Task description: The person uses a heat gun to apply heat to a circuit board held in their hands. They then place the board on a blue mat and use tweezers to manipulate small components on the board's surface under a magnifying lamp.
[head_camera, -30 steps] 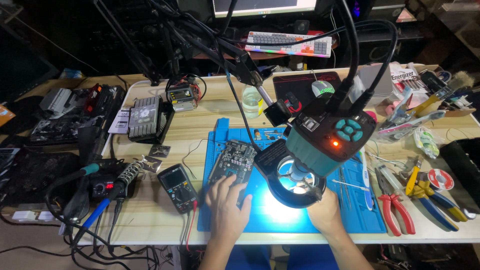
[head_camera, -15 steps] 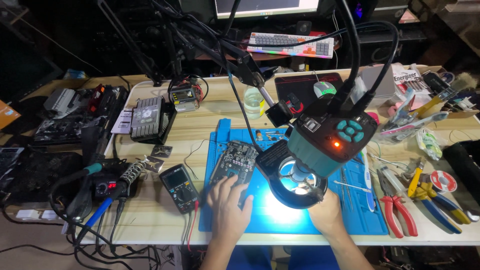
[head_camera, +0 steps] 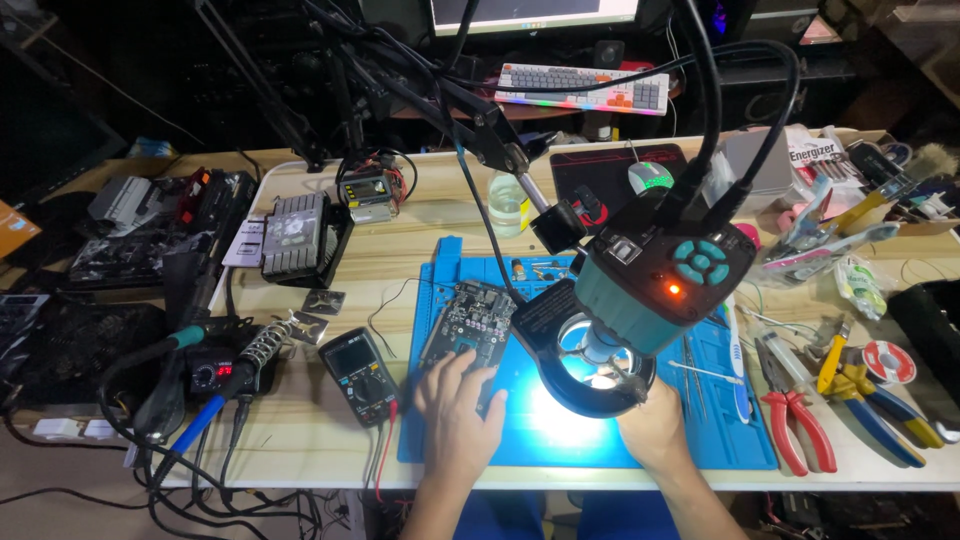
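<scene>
L hand (head_camera: 458, 408) lies flat, fingers spread, on the near edge of a dark circuit board (head_camera: 468, 318); not gripping, just pressing on it. The board sits on the blue work mat (head_camera: 720, 440) at its left part, mid bench (head_camera: 420, 215), tilted a bit w/ its far end leaning right. R hand (head_camera: 655, 428) is on the mat just right of the lit patch, mostly hidden under the ring light (head_camera: 592, 365) of a teal microscope head (head_camera: 660, 275); can't tell if its fingers are closed or what they hold. Hands are apart, w/ the bright glow between them.

Left of the board, off the mat: black multimeter (head_camera: 360, 375) w/ red lead, then soldering station (head_camera: 215, 372) w/ coil stand and blue-handled iron (head_camera: 195, 428). Far left: dark boards and a finned heatsink (head_camera: 295, 235). Behind the mat: small clear bottle (head_camera: 508, 203), mouse (head_camera: 651, 176) on a dark pad, keyboard (head_camera: 580, 90) w/ coloured keys further back under a monitor. Right of mat: red-handled pliers (head_camera: 800, 425), yellow/blue-handled cutters (head_camera: 870, 400), solder reel (head_camera: 888, 362), tweezers (head_camera: 705, 372) on the mat's right part.
</scene>
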